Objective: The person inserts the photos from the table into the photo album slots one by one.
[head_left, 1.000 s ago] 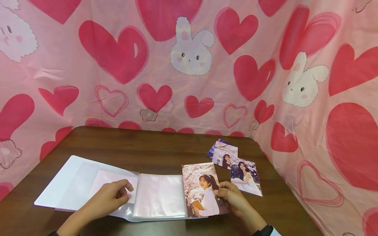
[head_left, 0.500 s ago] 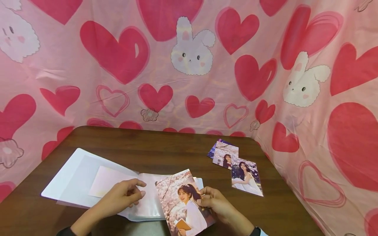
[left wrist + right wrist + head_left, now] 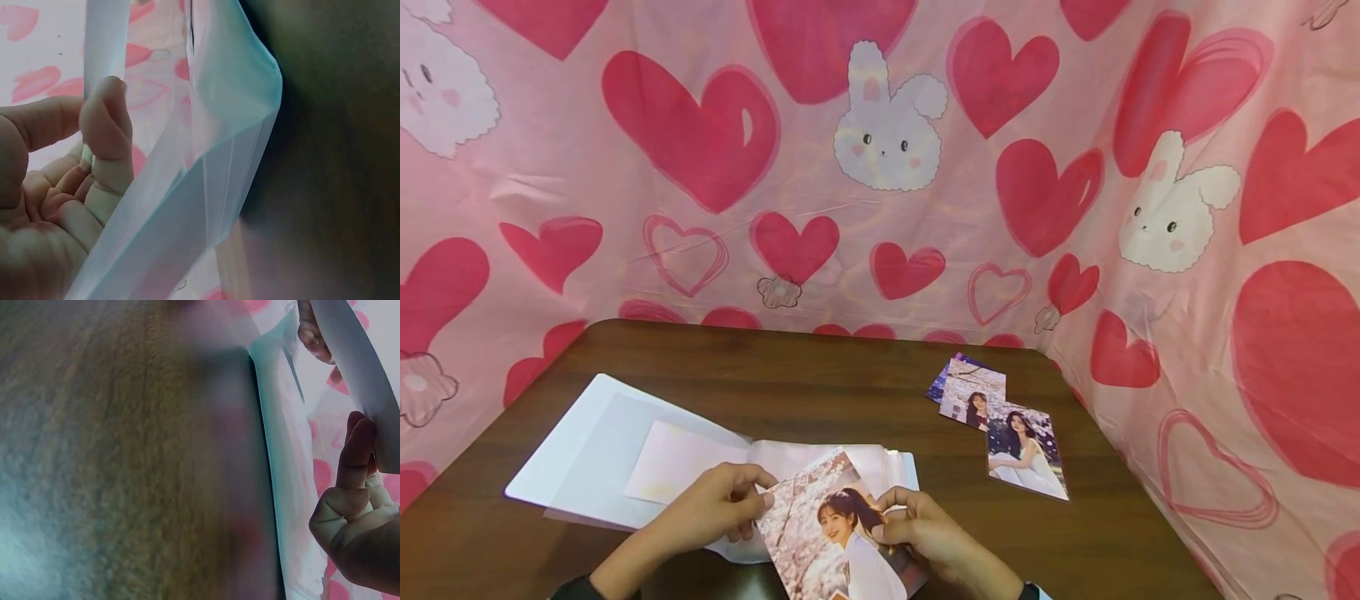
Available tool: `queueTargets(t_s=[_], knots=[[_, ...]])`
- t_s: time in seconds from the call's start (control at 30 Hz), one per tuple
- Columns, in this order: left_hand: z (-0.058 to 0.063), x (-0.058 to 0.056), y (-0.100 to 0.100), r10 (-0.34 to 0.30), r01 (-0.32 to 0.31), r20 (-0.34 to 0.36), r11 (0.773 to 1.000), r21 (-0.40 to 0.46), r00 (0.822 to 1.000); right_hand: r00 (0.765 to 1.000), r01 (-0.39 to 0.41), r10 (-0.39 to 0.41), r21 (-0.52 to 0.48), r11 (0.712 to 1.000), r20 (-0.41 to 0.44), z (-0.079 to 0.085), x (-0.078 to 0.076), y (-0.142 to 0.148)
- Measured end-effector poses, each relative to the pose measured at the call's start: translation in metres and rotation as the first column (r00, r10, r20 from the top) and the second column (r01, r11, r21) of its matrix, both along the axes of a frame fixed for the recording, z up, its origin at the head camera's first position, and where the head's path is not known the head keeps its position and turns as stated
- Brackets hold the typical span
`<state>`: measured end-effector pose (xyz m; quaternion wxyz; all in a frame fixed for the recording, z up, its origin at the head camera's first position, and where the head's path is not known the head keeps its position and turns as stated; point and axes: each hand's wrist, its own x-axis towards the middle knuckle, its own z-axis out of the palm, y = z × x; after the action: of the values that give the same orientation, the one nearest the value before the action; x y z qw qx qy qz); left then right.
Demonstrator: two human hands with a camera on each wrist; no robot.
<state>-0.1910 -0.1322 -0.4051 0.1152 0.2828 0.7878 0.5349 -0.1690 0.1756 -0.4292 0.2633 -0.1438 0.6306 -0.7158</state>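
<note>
Between both hands is a photo card (image 3: 842,542) of a person in white before pink blossoms, tilted above the album. My left hand (image 3: 718,504) pinches its upper left corner between thumb and forefinger. On the opposite edge, my right hand (image 3: 928,533) grips the card with thumb and fingers. Beneath lies a photo album (image 3: 561,467) with clear sleeves, spread open. A pale card (image 3: 658,462) shows through its left page. The left wrist view has the held card (image 3: 106,44) edge-on at the fingertips; in the right wrist view the card (image 3: 362,369) appears from its plain back.
At the right of the brown table (image 3: 820,392) lie several loose photo cards, with a dark blossom one (image 3: 1026,450) in front and a lighter one (image 3: 973,392) behind it. A pink heart-and-rabbit cloth (image 3: 880,217) hangs around the table's back and right side.
My right hand has brought the photo card leftward and nearer, off the album's right side. My left hand has moved right and now holds the card's corner. The album's left cover has shifted slightly.
</note>
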Motion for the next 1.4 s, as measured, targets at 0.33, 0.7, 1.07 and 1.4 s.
queueTargets(t_s=[0.33, 0.7, 1.07, 1.4], knots=[[-0.001, 0.001, 0.0, -0.024, 0.024, 0.006, 0.999, 0.034, 1.0, 1.0, 0.004, -0.004, 0.008, 1.0, -0.009, 0.001, 0.001, 0.0], [-0.002, 0.001, -0.006, 0.045, -0.045, 0.006, 0.998, 0.047, 0.999, 0.987, 0.094, -0.069, 0.169, 0.981, -0.146, 0.011, -0.004, 0.018], [-0.001, 0.003, -0.012, 0.062, -0.063, 0.023, 0.996, 0.059, 0.998, 0.766, 0.336, 0.201, 0.647, 0.685, -0.611, 0.015, -0.008, 0.048], [0.001, 0.004, -0.012, 0.065, -0.068, 0.045, 0.996, 0.063, 0.997, 0.798, 0.247, 0.362, 0.81, 0.532, -0.481, 0.007, 0.0, 0.052]])
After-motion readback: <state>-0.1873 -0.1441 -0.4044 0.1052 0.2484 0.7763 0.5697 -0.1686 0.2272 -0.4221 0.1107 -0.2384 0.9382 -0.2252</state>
